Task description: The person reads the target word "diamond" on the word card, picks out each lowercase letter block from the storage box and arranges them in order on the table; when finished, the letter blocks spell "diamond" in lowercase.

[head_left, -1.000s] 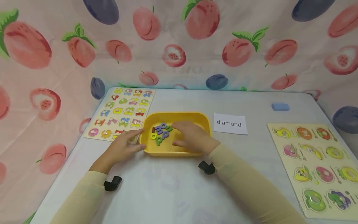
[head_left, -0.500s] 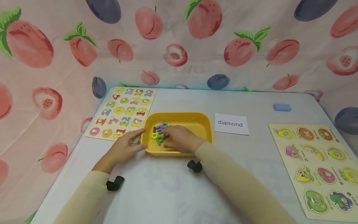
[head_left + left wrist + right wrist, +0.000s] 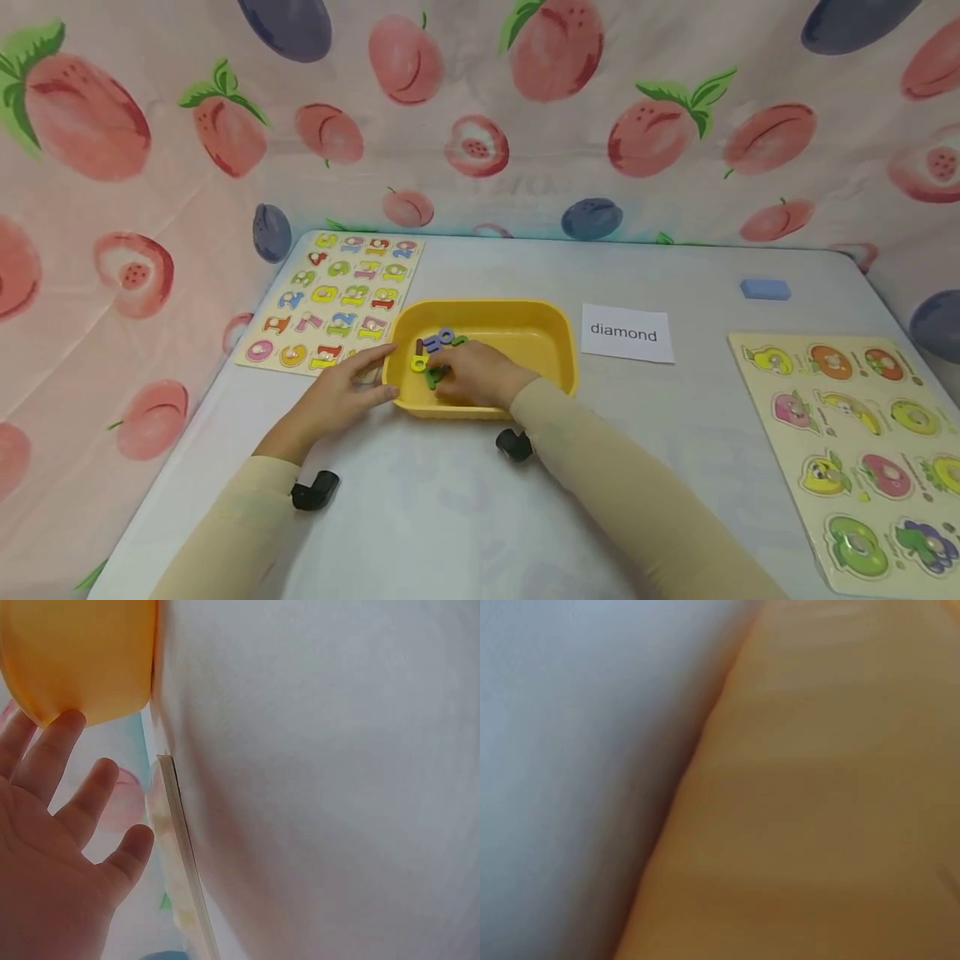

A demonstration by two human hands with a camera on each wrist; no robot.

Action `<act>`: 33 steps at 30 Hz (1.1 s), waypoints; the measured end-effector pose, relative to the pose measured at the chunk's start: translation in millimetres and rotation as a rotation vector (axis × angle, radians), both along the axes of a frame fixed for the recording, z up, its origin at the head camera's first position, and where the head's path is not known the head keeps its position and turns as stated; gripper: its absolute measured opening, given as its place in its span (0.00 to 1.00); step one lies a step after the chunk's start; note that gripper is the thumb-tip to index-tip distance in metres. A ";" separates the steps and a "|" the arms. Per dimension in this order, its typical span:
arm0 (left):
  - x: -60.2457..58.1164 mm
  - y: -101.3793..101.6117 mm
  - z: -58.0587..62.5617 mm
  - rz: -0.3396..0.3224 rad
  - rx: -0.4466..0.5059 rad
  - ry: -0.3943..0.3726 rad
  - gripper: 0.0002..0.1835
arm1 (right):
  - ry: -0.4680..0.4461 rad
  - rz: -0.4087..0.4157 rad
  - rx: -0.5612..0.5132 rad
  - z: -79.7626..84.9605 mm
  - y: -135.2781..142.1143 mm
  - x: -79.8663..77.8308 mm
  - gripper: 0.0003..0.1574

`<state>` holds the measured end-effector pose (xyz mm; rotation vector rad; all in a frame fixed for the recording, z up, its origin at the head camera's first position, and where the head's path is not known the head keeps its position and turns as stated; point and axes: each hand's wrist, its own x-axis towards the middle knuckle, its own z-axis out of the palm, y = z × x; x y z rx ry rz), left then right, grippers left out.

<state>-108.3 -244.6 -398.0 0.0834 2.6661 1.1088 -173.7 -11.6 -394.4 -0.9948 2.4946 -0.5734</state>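
My left hand is at the left end of the yellow tray, fingers spread and relaxed, fingertips touching its side. In the left wrist view, a finger of that hand rests against the tray wall. My right hand reaches down inside the tray with bent fingers over a pile of small letters. A yellow letter, a brown letter, a purple o and a green letter show beside it. Whether the fingertips pinch a letter is hidden. Only the tray's outer wall shows in the right wrist view.
A number puzzle board lies behind the left hand. Right of the tray lies a white card printed "diamond". A fruit puzzle board is at the far right, with a blue block behind it.
My right hand has moved left within the tray and down onto the letters, covering the purple letter there. My left hand stays at the tray's left end.
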 end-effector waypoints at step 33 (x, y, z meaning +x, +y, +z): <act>-1.9 -1.4 -2.1 0.010 0.015 -0.029 0.40 | 0.050 0.017 0.089 -5.9 -4.4 -1.5 0.20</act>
